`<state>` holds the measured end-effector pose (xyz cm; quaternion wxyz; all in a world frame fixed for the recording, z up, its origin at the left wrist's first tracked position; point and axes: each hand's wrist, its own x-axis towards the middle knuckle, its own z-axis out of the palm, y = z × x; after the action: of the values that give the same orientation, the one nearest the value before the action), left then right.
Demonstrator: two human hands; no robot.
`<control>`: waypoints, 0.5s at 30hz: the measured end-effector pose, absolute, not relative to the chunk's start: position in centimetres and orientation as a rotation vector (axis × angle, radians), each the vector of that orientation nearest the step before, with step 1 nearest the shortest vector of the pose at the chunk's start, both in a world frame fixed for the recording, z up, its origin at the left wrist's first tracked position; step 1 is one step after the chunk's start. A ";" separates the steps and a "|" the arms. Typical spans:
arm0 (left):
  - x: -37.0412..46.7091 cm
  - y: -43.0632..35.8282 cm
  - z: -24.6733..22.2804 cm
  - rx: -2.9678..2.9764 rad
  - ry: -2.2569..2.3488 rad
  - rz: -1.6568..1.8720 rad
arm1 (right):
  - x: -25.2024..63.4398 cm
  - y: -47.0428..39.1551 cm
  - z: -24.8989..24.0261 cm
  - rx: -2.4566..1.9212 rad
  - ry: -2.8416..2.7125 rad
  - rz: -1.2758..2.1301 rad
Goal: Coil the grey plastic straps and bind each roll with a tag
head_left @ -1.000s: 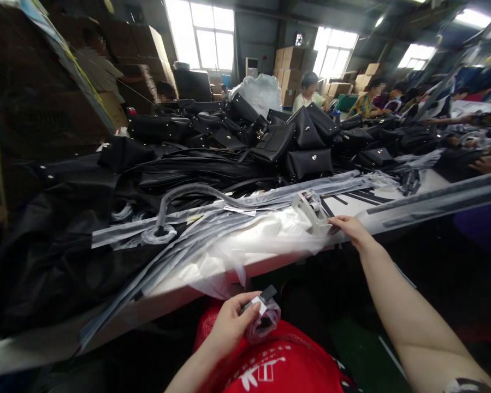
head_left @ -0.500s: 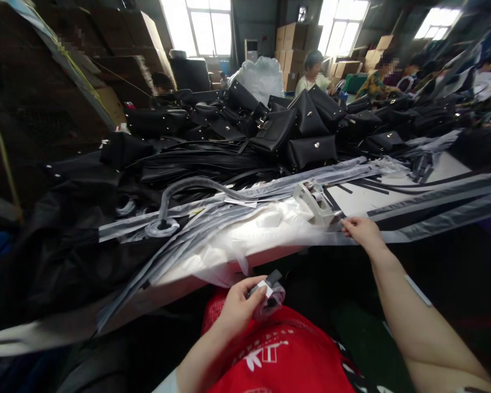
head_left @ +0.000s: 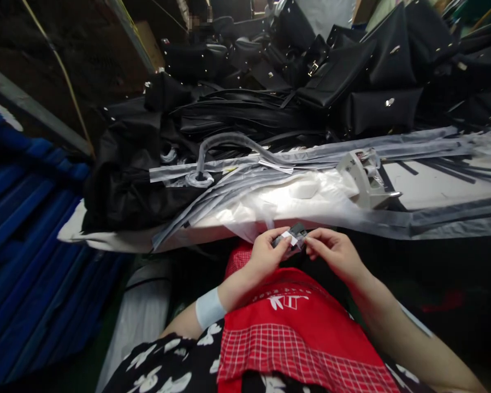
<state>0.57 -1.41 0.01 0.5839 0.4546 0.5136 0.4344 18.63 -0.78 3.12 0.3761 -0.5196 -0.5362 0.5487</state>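
Over a red apron (head_left: 294, 327), the left hand (head_left: 265, 254) pinched a small dark folded strap piece (head_left: 289, 239) with a white tag, thumb on top and fingers curled under it. The right hand (head_left: 335, 252) met it from the other side, fingertips closed on the piece's right end, so both hands touched the same item and neither was nearer than the other. The piece lay between them with its long axis running roughly left to right, just below the edge of the table (head_left: 429, 188). Both forearms angled inward and upward toward that meeting point, the left wrist wearing a pale band (head_left: 207, 307).

Just beyond the piece, crumpled clear plastic sheeting (head_left: 270, 204) hung over the table edge. To the right of the piece and farther back stood a grey tape dispenser (head_left: 366, 177) on the table, apart from both hands. Plastic-wrapped straps (head_left: 237, 164) stretched across the table behind the sheeting. Farthest off, a heap of black handbags (head_left: 352, 82) was piled along the back of the table. Blue material (head_left: 24, 229) lay well to the left.
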 end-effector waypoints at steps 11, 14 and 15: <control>0.2 -1.3 -0.7 1.099 1.223 1.022 | 17.7 -1.1 1.8 -1.175 -1.145 1.696; 0.4 -1.4 -0.6 1.132 1.227 0.999 | 17.5 -1.4 2.1 -1.153 -1.147 1.713; 0.4 -1.5 -0.6 1.148 1.222 0.988 | 17.5 -1.4 2.2 -1.142 -1.145 1.726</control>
<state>0.44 -1.51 -0.55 0.5627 0.4876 0.5192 0.4195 17.45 -1.44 2.22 0.3781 -0.4470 -0.4482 0.6755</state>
